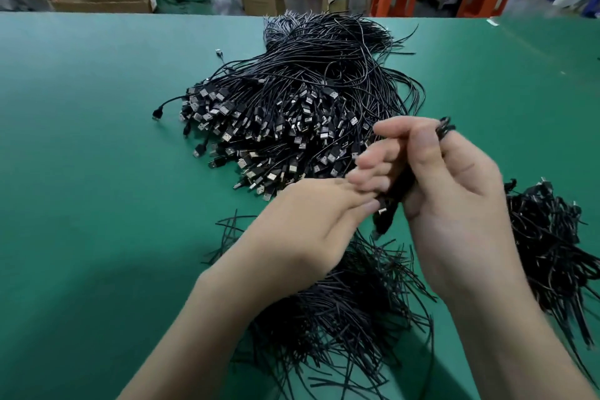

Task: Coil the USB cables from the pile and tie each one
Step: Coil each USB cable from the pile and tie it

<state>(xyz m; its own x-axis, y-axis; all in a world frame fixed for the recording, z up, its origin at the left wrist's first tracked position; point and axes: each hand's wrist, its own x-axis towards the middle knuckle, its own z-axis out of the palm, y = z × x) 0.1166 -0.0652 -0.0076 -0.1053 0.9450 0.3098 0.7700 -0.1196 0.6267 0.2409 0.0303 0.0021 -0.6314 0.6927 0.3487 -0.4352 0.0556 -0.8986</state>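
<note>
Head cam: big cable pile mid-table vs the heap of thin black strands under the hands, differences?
The cable pile shows silver-tipped USB plugs massed along its near side; the strand heap shows none. The cable pile's wires run long and curved; the strand heap's pieces are shorter, straighter, thinner. Both are black on the green table.
</note>
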